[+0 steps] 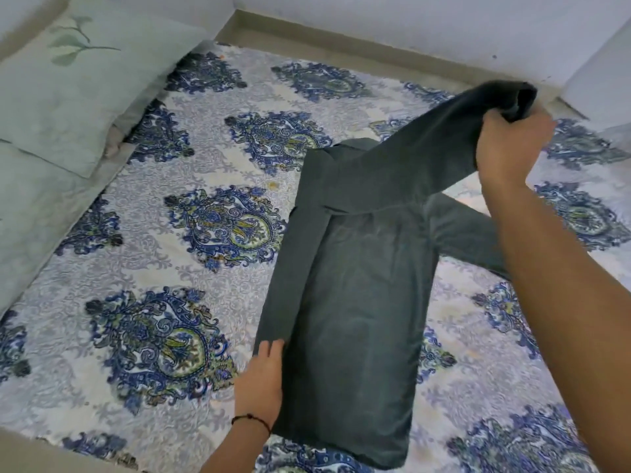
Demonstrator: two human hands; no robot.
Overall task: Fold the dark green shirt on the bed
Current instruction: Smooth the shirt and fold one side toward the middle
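A bed (170,165) in a blue paisley sheet carries the dark green shirt (351,319), laid lengthwise right of centre. The right grip (508,145), closed around a sleeve (426,148) end, holds it raised; the left grip (261,380), fingers straight, rests against the shirt's lower left edge.

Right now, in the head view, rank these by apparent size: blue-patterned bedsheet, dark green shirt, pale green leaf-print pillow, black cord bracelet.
1. blue-patterned bedsheet
2. dark green shirt, though nearer the camera than the pillow, so that pair is unsure
3. pale green leaf-print pillow
4. black cord bracelet
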